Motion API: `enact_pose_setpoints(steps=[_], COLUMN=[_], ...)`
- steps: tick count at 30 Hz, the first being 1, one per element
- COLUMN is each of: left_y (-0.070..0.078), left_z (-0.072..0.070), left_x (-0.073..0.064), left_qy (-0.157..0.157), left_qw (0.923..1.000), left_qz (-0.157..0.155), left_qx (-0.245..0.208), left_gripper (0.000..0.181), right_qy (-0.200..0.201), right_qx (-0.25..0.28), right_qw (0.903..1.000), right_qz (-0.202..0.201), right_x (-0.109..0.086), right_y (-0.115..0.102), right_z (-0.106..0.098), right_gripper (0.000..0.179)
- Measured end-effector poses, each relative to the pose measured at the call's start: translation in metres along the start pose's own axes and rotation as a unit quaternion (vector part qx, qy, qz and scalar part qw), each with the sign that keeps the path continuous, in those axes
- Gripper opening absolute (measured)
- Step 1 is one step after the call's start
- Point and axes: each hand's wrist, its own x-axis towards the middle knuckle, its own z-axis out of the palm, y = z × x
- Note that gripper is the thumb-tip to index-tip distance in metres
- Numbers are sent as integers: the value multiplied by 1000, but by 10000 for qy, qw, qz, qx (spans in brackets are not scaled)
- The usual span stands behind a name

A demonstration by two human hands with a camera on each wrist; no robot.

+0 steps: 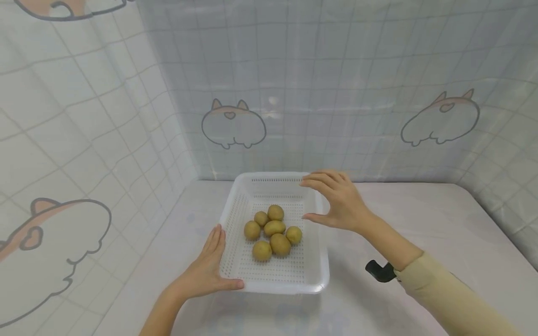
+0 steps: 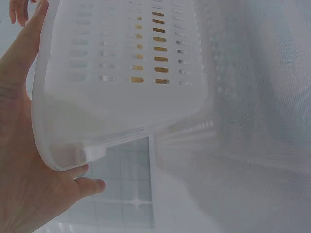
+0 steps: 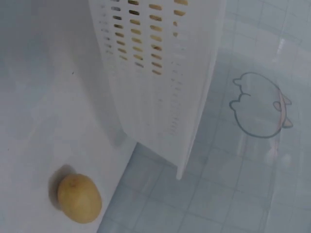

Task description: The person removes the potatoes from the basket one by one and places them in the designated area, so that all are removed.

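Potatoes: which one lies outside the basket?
The potato on the table in the right wrist view; the seven others in the head view lie inside the white basket.

Basket (image 1: 316, 256): moulded white plastic, perforated walls and base; smooth, semi-gloss, rim glossy.
Potatoes (image 1: 274, 228): smooth-looking skin, mostly matt.
Tabletop (image 1: 403, 210): pale smooth surface, faint sheen.
Wall sheeting (image 1: 319, 130): thin plastic-looking film, lightly wrinkled, glossy highlights.
Sleeve (image 1: 445, 294): beige cloth, matt.

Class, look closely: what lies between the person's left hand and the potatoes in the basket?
The basket's slotted side wall and a strip of bare floor stand between the left hand and the potatoes, as the head view shows.
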Motion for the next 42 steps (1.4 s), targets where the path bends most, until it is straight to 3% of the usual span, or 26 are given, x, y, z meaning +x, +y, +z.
enact_pose_setpoints(steps=[14,28,35,42], left_y=[5,2,3,2], left_z=[-3,0,0,2], left_x=[-2,1,-1,-3], left_qy=[-34,87,95,90], left_qw=[10000,9987,9978,9978], left_qz=[45,7,-50,-72], left_qx=[51,505,660,647], left_gripper=[136,138,137,136], right_qy=[-33,-177,-238,-524], right_qx=[175,665,813,726], right_qw=[9994,9966,9949,9950], right_qz=[-286,-443,-551,-447], right_x=[25,53,64,73], right_y=[-13,-31,-39,-48], right_z=[18,24,39,49], right_gripper=[74,68,69,69])
